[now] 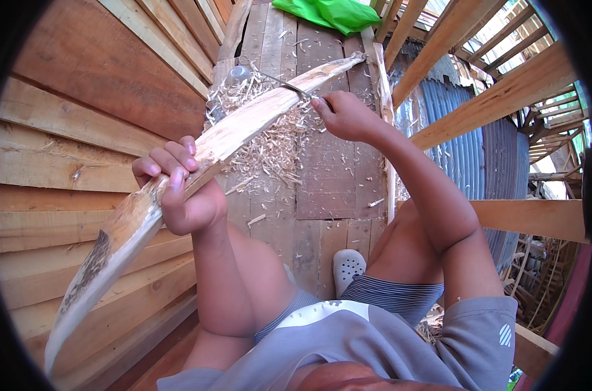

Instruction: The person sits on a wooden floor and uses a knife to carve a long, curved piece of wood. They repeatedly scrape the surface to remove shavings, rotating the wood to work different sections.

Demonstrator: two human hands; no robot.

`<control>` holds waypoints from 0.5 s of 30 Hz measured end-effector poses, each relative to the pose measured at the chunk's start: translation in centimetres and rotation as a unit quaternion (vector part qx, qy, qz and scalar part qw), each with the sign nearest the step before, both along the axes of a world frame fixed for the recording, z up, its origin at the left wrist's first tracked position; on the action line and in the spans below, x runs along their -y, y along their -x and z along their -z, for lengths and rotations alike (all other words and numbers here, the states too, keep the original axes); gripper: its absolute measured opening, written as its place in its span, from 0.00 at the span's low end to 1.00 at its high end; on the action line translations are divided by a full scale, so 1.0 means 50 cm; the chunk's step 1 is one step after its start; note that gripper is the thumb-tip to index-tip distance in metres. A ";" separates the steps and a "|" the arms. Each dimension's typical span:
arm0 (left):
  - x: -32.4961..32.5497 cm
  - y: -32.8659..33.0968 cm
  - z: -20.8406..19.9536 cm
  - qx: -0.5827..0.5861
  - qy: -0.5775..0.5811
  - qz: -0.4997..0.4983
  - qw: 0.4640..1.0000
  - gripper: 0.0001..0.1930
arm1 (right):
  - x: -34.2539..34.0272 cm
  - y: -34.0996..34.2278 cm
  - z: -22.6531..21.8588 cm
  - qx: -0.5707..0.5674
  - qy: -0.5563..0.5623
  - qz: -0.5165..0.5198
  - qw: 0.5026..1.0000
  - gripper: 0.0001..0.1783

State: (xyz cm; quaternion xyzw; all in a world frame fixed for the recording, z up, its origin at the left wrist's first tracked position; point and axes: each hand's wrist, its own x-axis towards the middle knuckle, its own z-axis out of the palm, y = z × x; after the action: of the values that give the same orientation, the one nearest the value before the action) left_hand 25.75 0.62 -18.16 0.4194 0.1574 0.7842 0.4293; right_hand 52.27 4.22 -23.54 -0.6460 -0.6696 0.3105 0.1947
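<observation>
A long, pale piece of wood slants from the lower left up to the far middle, its bark stripped along most of its length. Darker rough patches remain on its near part. My left hand wraps round it near the middle, fingers over the top edge. Beyond that, my right hand is closed on a knife, its handle mostly hidden in the fist. The thin knife blade lies across the wood's upper face, pointing left toward the wall.
Curled shavings litter the plank floor. A clear round container sits among them by the left plank wall. Green plastic lies at the far end. Wooden rails and corrugated metal sheets border the right.
</observation>
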 end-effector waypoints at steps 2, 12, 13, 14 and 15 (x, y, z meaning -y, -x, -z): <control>-0.002 0.001 0.000 0.006 0.005 -0.001 1.000 0.12 | -0.001 0.007 0.003 -0.006 -0.006 0.006 1.000 0.26; 0.006 0.001 0.012 0.078 0.044 -0.035 0.995 0.12 | 0.030 0.115 -0.038 0.083 -0.014 0.114 0.990 0.34; 0.007 0.001 0.017 0.091 0.045 -0.034 0.994 0.13 | 0.031 0.117 -0.025 0.095 -0.030 0.135 0.986 0.34; 0.007 0.000 0.017 0.092 0.057 -0.045 0.993 0.13 | 0.028 0.115 -0.014 0.099 -0.042 0.137 0.985 0.33; 0.006 -0.003 0.015 0.094 0.069 -0.055 0.992 0.12 | 0.020 0.110 -0.003 0.104 -0.054 0.138 0.983 0.33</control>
State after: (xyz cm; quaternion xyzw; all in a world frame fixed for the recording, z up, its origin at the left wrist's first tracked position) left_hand 25.93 0.32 -18.93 0.3036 0.1931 0.8298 0.4265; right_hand 46.78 3.22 -23.40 -0.7498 -0.6062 0.1750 0.1993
